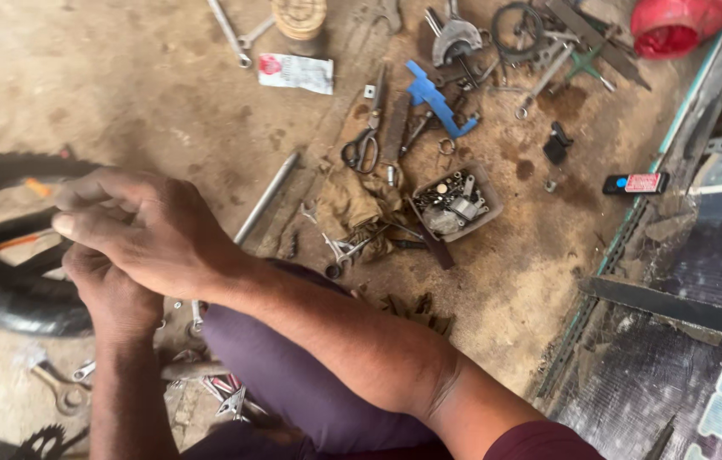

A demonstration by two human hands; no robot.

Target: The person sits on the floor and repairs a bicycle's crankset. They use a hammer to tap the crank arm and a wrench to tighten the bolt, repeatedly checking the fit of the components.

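My right hand (144, 230) reaches across to the left, fingers curled together over the edge of a black bicycle tyre (3, 247) at the left side. Just below it my left hand (109, 294) is also closed against the tyre's rim, partly hidden under the right hand. What sits inside the fingers cannot be made out. An orange strip (37, 186) shows on the wheel by the fingertips. My knee in purple cloth (293, 375) lies under both forearms.
Tools litter the dirt floor: scissors (363, 146), a metal rod (267, 196), a blue bracket (433, 98), a small tray of nuts and bolts (455, 204), spanners (63, 388), a rag (357, 209), a red container (676, 25). A metal frame edge (676, 145) runs along the right.
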